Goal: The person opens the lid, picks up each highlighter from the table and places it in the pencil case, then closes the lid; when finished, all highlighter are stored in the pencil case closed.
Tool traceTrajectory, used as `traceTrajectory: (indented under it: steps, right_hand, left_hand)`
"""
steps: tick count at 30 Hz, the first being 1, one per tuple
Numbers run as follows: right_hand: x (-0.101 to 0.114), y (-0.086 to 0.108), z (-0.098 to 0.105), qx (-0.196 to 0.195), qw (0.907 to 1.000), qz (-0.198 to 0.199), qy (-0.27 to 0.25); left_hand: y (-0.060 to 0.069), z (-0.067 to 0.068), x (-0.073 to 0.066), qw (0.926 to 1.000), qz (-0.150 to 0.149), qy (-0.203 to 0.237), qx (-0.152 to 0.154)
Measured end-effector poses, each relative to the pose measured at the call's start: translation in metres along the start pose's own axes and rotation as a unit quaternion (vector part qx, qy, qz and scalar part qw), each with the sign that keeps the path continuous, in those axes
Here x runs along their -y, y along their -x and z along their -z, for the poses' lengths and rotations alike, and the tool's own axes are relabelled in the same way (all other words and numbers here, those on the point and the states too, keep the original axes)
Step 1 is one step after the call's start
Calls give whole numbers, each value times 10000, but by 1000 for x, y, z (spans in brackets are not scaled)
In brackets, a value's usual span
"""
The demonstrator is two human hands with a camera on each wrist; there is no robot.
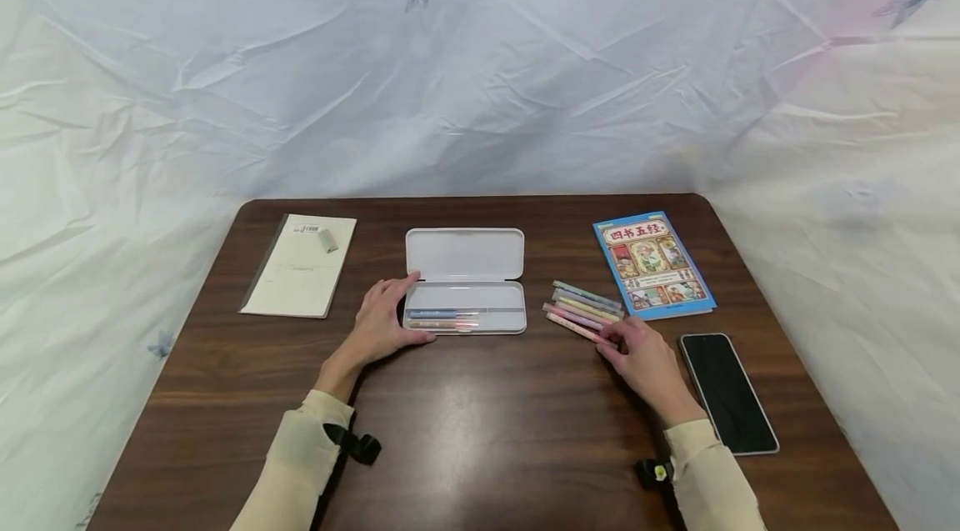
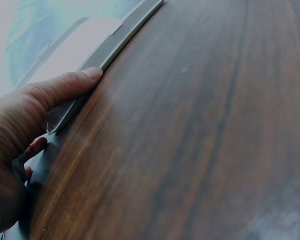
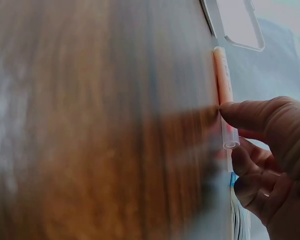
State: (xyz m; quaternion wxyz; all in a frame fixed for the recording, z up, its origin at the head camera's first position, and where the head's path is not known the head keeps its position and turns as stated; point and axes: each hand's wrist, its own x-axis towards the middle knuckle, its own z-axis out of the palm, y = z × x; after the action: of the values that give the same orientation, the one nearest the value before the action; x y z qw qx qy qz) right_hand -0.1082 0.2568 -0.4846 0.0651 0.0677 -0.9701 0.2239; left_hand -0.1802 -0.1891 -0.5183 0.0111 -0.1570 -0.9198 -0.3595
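Observation:
An open white pencil case (image 1: 465,254) lies on the table with its lid folded back. Inside the tray, along the front side, are blue and reddish pens (image 1: 442,315). My left hand (image 1: 380,321) holds the case's left end, thumb on the front edge and forefinger near the hinge; the left wrist view shows the thumb (image 2: 70,86) against the rim. To the right, several pastel pens (image 1: 583,304) lie side by side. With thumb and fingers, my right hand (image 1: 647,360) pinches the nearest one, a pink pen (image 3: 223,75) with a clear end.
A cream notebook (image 1: 296,281) with a small whitish eraser (image 1: 327,240) on it lies at the left. At the right are a blue-bordered book (image 1: 654,264), close behind the pens, and a dark-screened phone (image 1: 729,393) beside my right wrist. White sheeting (image 1: 480,97) hangs behind the table.

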Motion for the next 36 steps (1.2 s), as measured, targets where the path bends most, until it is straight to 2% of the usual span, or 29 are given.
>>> traceTrajectory:
  steps: [12, 21, 28, 36]
  right_hand:
    - [1, 0, 0, 217, 9998, -14, 7]
    - [7, -5, 0, -76, 9995, 312, -53]
    - [28, -25, -7, -204, 9968, 743, -203]
    - [58, -50, -19, -21, 9941, 1053, -263]
  left_hand:
    - [0, -1, 0, 10000, 26, -71, 38]
    - [0, -1, 0, 10000, 52, -72, 28]
    - [1, 1, -1, 9999, 104, -105, 67]
    - [0, 1, -2, 9999, 119, -61, 99]
